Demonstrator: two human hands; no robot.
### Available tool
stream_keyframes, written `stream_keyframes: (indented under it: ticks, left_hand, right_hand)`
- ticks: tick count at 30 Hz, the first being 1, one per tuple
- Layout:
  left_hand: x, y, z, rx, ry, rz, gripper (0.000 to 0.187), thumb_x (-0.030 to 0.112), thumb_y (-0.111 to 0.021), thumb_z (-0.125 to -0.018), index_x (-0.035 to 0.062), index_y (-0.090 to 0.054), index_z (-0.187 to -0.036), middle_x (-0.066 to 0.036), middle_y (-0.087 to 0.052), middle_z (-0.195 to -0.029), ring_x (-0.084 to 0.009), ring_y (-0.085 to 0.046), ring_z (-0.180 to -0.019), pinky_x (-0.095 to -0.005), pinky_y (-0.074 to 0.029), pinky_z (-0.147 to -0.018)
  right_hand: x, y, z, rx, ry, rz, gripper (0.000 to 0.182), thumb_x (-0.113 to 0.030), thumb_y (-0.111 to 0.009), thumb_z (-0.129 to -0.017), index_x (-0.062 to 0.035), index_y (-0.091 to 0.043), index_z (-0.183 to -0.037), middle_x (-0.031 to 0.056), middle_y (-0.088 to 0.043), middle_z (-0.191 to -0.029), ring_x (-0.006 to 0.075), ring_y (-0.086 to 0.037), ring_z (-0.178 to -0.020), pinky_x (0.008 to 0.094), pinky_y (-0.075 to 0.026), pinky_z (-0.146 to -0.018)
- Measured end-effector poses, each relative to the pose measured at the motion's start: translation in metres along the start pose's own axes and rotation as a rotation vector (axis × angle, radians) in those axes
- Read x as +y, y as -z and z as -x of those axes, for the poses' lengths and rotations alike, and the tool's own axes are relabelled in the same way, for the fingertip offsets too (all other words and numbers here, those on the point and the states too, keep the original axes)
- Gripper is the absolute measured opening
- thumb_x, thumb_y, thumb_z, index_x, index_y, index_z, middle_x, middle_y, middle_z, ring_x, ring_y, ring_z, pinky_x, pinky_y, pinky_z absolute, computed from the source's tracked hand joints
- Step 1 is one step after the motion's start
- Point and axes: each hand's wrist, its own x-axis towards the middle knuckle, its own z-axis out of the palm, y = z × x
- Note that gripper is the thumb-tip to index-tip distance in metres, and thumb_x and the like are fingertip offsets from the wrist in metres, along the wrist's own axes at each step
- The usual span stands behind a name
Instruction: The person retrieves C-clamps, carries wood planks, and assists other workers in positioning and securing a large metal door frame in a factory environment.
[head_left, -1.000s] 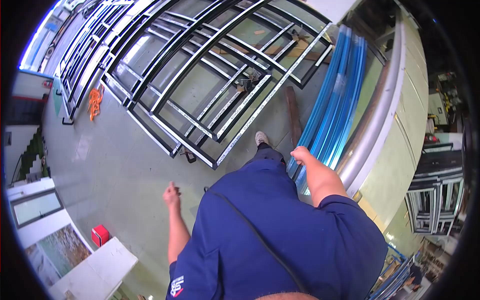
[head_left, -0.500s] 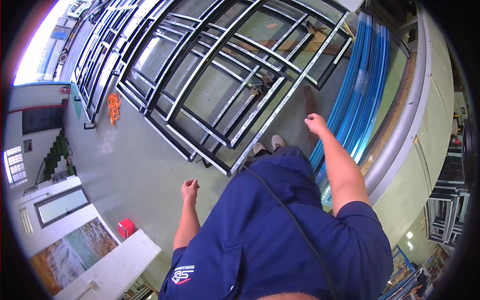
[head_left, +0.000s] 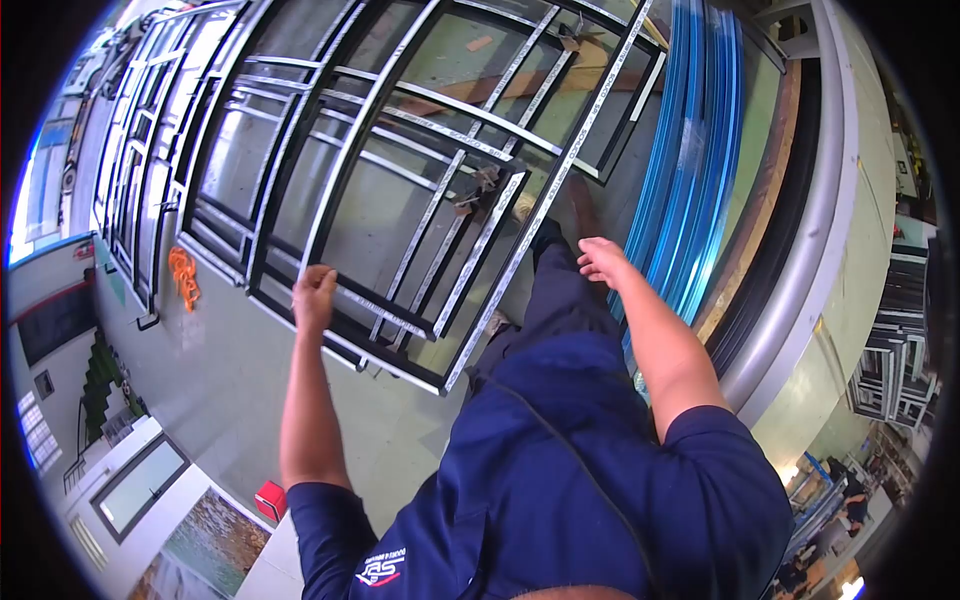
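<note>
Several black and silver metal frames stand stacked in front of me, with printed tape along some edges. My left hand, fingers pressed together, is at the lower corner of one frame; whether it grips the frame is not clear. My right hand is half curled with fingers partly apart, holding nothing, between the frames and a bundle of blue-wrapped profiles.
A long silver rail and a wooden beam run along the right. Orange strapping lies on the floor at the left. A red box is at lower left. One shoe shows among the frames.
My left hand has moved forward and up to the frame corner. My right hand has shifted slightly left, its fingers looser. One foot has stepped forward, and the view has shifted.
</note>
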Motion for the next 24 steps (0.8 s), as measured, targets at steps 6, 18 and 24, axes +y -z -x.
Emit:
stream_keyframes:
  ticks: [6,18,24]
  left_hand:
    - [0.073,-0.061,-0.2,-0.128,0.117,-0.289,0.032,0.022,-0.066,-0.082,0.0021,-0.063,-0.108,-0.013,-0.068,-0.1,-0.0242,-0.066,-0.094,-0.0321,-0.049,-0.083]
    - [-0.033,-0.28,-0.555,-0.101,-0.02,-0.812,0.076,0.043,-0.069,-0.079,0.0016,-0.04,-0.136,-0.024,-0.05,-0.131,-0.0361,-0.046,-0.124,-0.0399,-0.036,-0.105]
    - [-0.066,-0.324,-0.629,-0.109,0.028,-0.939,0.069,0.041,-0.069,-0.078,0.0014,-0.045,-0.129,-0.022,-0.055,-0.126,-0.0348,-0.052,-0.118,-0.0408,-0.041,-0.1]
  right_hand:
    - [-0.069,0.004,-0.149,0.021,-0.157,0.062,0.039,-0.038,-0.06,-0.089,-0.014,-0.053,-0.119,0.0041,-0.06,-0.089,0.0145,-0.057,-0.067,0.0282,-0.045,-0.053]
    - [-0.195,0.05,-0.395,0.515,0.136,-0.143,0.086,-0.033,-0.067,-0.086,0.0028,-0.015,-0.145,0.02,-0.036,-0.143,0.027,-0.039,-0.129,0.0348,-0.031,-0.106]
    - [-0.188,0.055,-0.431,0.624,0.095,-0.319,0.064,-0.019,-0.065,-0.087,0.0027,-0.032,-0.137,0.0157,-0.042,-0.137,0.0248,-0.044,-0.123,0.0354,-0.034,-0.104]
